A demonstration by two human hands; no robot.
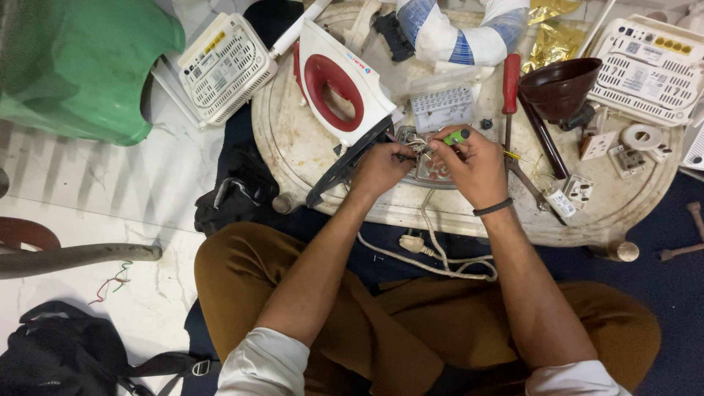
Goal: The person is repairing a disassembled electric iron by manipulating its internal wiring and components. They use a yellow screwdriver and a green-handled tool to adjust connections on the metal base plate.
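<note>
A white plastic clothes iron with a red handle (339,82) lay opened on the round cream marble tabletop (293,147), its heavy, rigid metal soleplate (433,170) best steadied by the rim. The left hand (381,169) pinched thin, fragile wires (415,144) at the terminals; the right hand (475,165) was closed around a small green-handled screwdriver (456,136), light and probably slippery.

The iron (341,84) is white with a red handle and black base, and the little screwdriver (456,136) is bright green while the bigger one (510,84) has a red grip. There's a dark brown funnel (561,88), white routers (224,67), a green plastic stool (81,66), and a cream marbled table (293,147). Trousers (242,286) are mustard brown, the wristband (493,207) black.
</note>
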